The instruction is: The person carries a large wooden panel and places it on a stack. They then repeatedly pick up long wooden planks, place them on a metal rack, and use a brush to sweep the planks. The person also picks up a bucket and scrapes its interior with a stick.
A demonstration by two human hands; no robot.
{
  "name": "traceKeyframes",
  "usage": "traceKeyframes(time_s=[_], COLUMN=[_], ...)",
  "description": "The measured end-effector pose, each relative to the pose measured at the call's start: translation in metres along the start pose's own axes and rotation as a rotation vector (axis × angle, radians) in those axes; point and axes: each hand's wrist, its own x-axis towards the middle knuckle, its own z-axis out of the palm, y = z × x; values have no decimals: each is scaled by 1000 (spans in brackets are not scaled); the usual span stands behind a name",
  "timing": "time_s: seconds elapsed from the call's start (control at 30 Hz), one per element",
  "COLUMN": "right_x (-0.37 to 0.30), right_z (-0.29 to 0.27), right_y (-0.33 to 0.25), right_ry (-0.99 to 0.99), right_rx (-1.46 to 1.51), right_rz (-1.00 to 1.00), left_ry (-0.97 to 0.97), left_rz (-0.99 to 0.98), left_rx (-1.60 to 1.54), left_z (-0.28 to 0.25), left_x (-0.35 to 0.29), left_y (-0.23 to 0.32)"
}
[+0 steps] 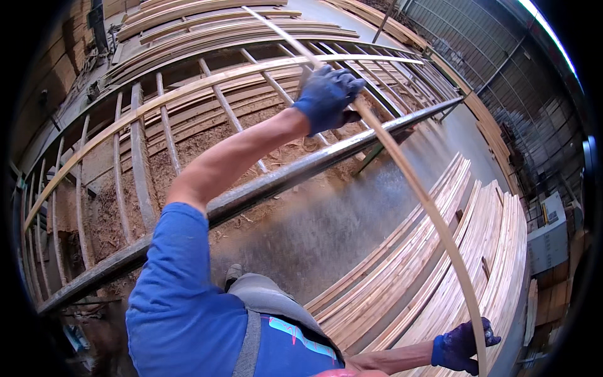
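Note:
A long, thin wooden strip [418,188] runs slantwise from the far side to the lower right, over the rack's front rail. My left hand [328,95], in a blue glove, is closed around it above the metal rack, arm stretched out. Down at the lower right my right hand [463,349], in a dark blue glove, is closed on the strip near its near end; some of its fingers are hidden. Another wooden strip [207,81] lies lengthwise across the rack's bars, passing close to my left hand.
The rack has a metal front rail [295,171] and several crossbars, with sawdust and boards beneath. Stacked planks [433,264] lie at the right, beside the concrete floor [301,232]. More lumber [207,38] is piled beyond the rack. A pale box [548,239] stands at the far right.

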Motion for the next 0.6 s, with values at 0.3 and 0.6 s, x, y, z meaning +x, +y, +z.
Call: traceKeyframes(time_s=[0.3, 0.6], right_x=[83, 243], right_z=[-26, 12], right_y=[2, 99], right_ry=[-34, -248], right_rx=[-233, -108], right_rz=[-275, -268], left_ry=[-188, -227], left_rz=[107, 129], left_rx=[-164, -364], left_z=[89, -20], left_x=[117, 144], left_y=[89, 7])
